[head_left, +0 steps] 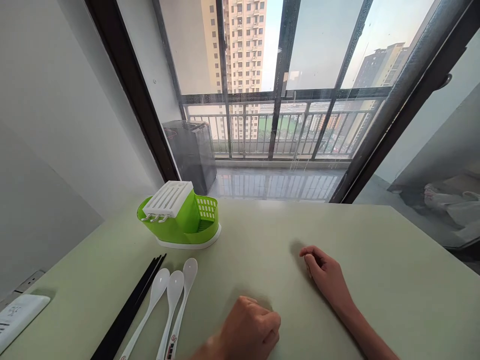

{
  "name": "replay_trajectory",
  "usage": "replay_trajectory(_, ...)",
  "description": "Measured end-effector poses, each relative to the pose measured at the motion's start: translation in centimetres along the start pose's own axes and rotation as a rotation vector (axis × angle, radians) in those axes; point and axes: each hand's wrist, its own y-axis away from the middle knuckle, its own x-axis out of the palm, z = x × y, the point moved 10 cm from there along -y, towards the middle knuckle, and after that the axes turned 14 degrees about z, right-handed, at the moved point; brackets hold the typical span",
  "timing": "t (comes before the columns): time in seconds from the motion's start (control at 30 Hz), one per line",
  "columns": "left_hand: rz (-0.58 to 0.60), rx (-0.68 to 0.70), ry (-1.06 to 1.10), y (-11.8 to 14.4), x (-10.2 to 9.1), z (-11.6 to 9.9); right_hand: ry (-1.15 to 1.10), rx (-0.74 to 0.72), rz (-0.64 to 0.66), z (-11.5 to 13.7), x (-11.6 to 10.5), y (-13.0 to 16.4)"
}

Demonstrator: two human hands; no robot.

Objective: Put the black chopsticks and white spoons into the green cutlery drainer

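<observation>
Resting on table (pixel 375 260) | left hand (pixel 249 327) fisted | right hand (pixel 324 270) curled, both hands empty

I see three glossy white plastic spoons (pixel 170 300) lying side by side on the pale green tabletop in the lower left of my view, bowls up and pointing away, handles running off the bottom edge. My loosely curled left hand (pixel 249 330) rests just right of them, not touching. Beside the spoons' left lies a bundle of long black chopsticks (pixel 131 310), slanted the same way.
</observation>
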Motion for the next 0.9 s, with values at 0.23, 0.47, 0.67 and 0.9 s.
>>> replay_trajectory(0.23, -0.021, -0.007, 0.007, 0.1, -0.1, 0.1, 0.006, -0.004, 0.006, 0.1, 0.0, 0.1)
replay_trajectory(0.47, 0.049, -0.052, -0.017, 0.0, 0.7, 0.6, 0.022, -0.003, 0.002, 0.4, -0.1, 0.0)
replay_trajectory(0.67, 0.120, -0.084, -0.078, 0.1, 1.1, 0.2, 0.032, -0.013, 0.001, 0.3, -0.2, -0.2)
replay_trajectory(0.9, 0.145, -0.145, -0.090, 4.0, -3.4, -1.9, 0.045, -0.028, 0.006, 0.2, -0.2, -0.4)
